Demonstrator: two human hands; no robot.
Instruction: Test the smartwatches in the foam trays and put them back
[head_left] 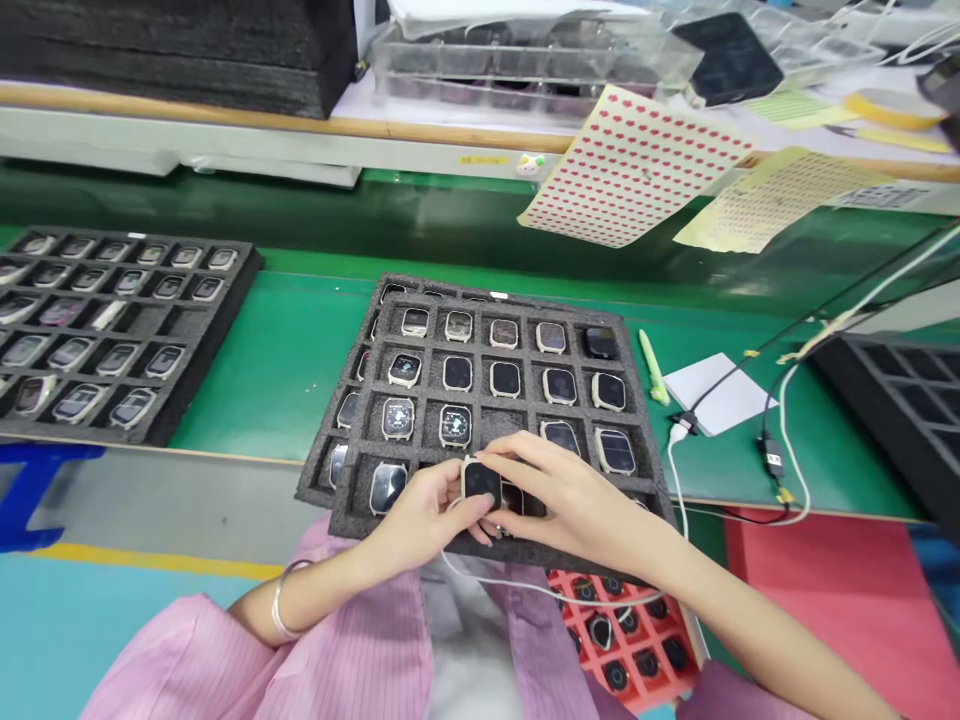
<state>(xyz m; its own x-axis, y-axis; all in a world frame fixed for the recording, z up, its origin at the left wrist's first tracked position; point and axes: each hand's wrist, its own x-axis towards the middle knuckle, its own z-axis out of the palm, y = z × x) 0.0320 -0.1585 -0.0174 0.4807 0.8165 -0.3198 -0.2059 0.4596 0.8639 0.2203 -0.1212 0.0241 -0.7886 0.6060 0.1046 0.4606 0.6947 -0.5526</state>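
A smartwatch case (481,482) without a strap, with a dark screen and pale frame, is held above the front of a black foam tray (352,512). My left hand (429,508) is closed round its left side, the thumb across the lower edge. Closed at the watch's right side, my right hand (559,492) has fingertips on the upper corner and below. A white cable (517,583) runs from under my hands toward the right; whether it touches the watch is hidden. Similar watches, a few with lit screens (455,426), lie in the tray's compartments. One compartment (502,420) near my right hand is vacant.
Another watch tray (161,400) lies left on the green bench. A light-green pen (654,368), white paper (721,393) and cable connectors (771,458) are at right. A red tray (637,690) sits below my right forearm. Sticker sheets (630,165) hang from the shelf.
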